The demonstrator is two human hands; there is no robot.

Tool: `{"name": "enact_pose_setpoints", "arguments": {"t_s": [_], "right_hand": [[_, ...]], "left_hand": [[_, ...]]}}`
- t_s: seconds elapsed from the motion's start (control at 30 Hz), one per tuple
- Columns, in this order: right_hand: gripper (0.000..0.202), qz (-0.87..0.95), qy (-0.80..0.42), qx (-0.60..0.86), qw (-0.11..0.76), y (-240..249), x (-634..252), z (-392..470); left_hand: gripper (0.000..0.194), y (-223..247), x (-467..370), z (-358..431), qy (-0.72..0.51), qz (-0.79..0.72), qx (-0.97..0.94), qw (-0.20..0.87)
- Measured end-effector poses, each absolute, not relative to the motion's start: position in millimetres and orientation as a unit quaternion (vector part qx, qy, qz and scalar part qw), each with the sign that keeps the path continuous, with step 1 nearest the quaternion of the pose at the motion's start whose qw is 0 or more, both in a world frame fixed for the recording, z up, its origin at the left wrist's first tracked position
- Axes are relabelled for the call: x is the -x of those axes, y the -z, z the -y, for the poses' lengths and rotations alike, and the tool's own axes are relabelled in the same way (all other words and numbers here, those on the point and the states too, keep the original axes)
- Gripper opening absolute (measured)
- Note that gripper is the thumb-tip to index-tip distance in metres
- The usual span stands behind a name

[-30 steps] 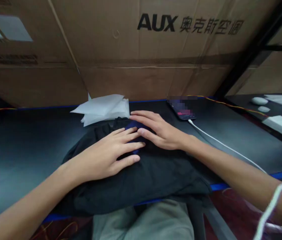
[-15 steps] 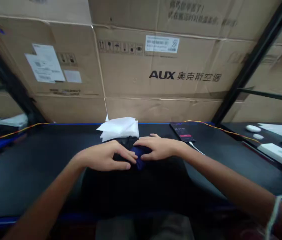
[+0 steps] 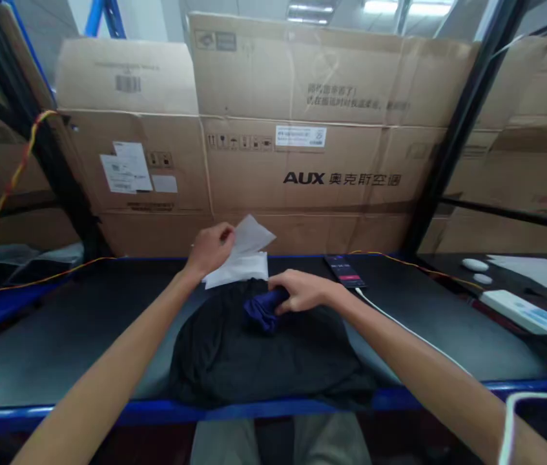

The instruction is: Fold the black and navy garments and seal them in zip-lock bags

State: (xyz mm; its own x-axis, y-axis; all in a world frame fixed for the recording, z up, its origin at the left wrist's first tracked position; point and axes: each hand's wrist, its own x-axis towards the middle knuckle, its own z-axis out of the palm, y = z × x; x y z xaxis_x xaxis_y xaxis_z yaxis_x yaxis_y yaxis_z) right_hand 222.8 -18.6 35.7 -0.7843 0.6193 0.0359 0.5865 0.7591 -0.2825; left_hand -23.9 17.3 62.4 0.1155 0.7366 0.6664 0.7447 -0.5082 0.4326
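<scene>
My left hand (image 3: 212,248) pinches a thin whitish sheet (image 3: 252,234), lifting it off a stack of similar sheets (image 3: 239,268) at the back of the table. Whether the sheet is paper or a plastic bag I cannot tell. Closed round one end of a folded dark blue cloth (image 3: 264,309) is my right hand (image 3: 301,290). The blue cloth rests over a spread-out black cloth (image 3: 263,365), which lies on the table up to its front edge.
A phone (image 3: 343,270) with a white cable lies right of the sheets. Cardboard (image 3: 350,155) walls off the back, between black posts (image 3: 452,155). A white box-like item (image 3: 520,309) and papers lie at the right. A red-yellow wire (image 3: 16,174) hangs at the left.
My left hand has left the blue cloth, moved back and raised a sheet from the stack. My right hand now grips the blue cloth. The view has tilted upward.
</scene>
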Motion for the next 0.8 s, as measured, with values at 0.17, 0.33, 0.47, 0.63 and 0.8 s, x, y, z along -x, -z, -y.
{"name": "enact_pose_setpoints", "arguments": {"t_s": [0.17,0.33,0.47,0.63,0.8], "right_hand": [[0.033,0.808,-0.337,0.325,0.357,-27,-249,15],[0.045,0.549,-0.577,0.288,0.532,-16,-265,8],[0.042,0.461,-0.62,0.291,0.565,-12,-269,2],[0.038,0.444,-0.64,0.276,0.564,-10,-269,-1],[0.041,0.451,-0.641,0.262,0.563,-11,-262,4]], "left_hand": [[0.024,-91,32,-8,0.54,0.511,0.668,-0.022],[0.015,-47,28,-15,0.419,0.551,0.713,-0.111],[0.018,-16,5,-9,0.382,0.54,0.745,-0.085],[0.033,-7,-24,16,0.166,0.432,0.875,-0.146],[0.012,-3,-23,26,0.134,0.431,0.886,-0.107]]}}
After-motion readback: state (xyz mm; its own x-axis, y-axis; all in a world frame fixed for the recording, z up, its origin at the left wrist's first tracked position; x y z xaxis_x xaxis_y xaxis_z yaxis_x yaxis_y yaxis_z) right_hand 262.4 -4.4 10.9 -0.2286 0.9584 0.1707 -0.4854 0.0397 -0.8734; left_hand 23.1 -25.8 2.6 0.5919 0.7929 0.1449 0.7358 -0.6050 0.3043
